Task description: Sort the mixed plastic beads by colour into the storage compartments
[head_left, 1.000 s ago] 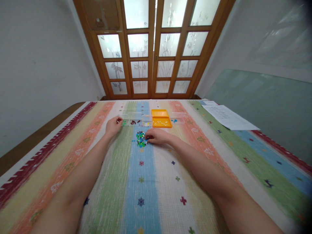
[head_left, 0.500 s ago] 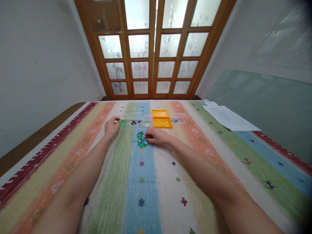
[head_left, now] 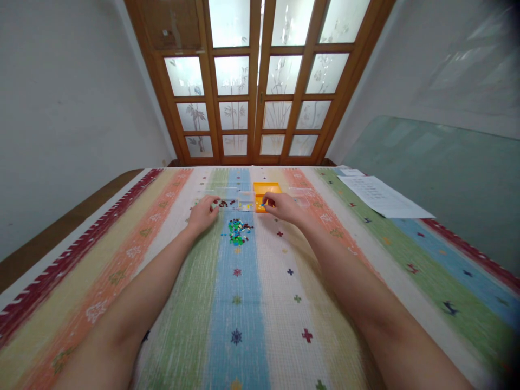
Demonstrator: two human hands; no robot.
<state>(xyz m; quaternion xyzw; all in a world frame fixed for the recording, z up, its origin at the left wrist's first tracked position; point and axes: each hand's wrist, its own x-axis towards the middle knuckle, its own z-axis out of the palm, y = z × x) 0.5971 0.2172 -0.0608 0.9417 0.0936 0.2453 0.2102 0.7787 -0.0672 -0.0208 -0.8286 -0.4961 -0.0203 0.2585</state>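
My left hand is over the left part of the clear plastic boxes, with its half-curled fingertips a little apart beside the small brown pieces. No piece shows between those fingers. My right hand is at the orange box, its thumb and fingers pinched on a small blue piece. It covers part of the box. Nearer to me, a loose pile of tiny green, blue, brown and white pieces lies on the tablecloth. A clear box between my hands has a few yellow pieces.
A striped tablecloth covers the table. Printed paper sheets lie at the right. At the far right stands a pale green panel. Wooden doors with frosted panes rise behind the table.
My right hand has moved from the pile up and right to the orange box, with a blue piece. My left hand has shifted right, from the green pieces to the brown ones.
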